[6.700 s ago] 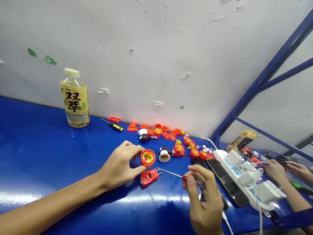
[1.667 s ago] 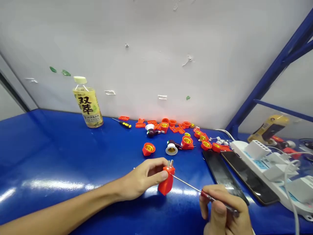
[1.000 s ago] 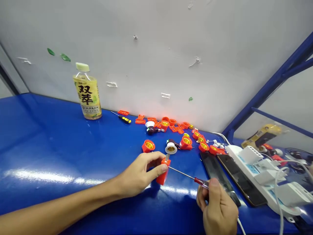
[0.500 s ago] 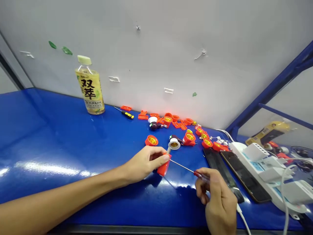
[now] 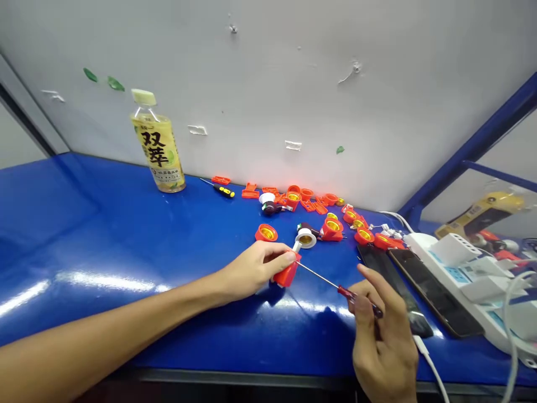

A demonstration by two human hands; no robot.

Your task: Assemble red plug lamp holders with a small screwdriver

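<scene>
My left hand [image 5: 255,266] pinches a small red plastic lamp socket housing [image 5: 287,274] just above the blue tabletop. A flat metallic-looking strip [image 5: 297,246] juts from its upper end. In my right hand [image 5: 384,330] is a screwdriver [image 5: 346,292] with a dark red, see-through handle, its index finger raised off the handle. The thin shaft slants up and left, and its tip meets the housing's right side by my left thumb. What the tip sits in is too small to tell. Just beyond are a red lamp socket [image 5: 267,233] and a white-rimmed lamp socket [image 5: 306,238].
Several red socket parts [image 5: 314,206] lie along the wall. A black-and-yellow screwdriver [image 5: 224,191] and a drink bottle [image 5: 161,151] stand left of them. On the right are two phones [image 5: 436,291] and a white power strip [image 5: 423,252] with chargers and cables.
The right hand's grip on the screwdriver has changed, with the index finger now lifted and more of the handle showing. The red housing has tilted slightly. The view has shifted a little.
</scene>
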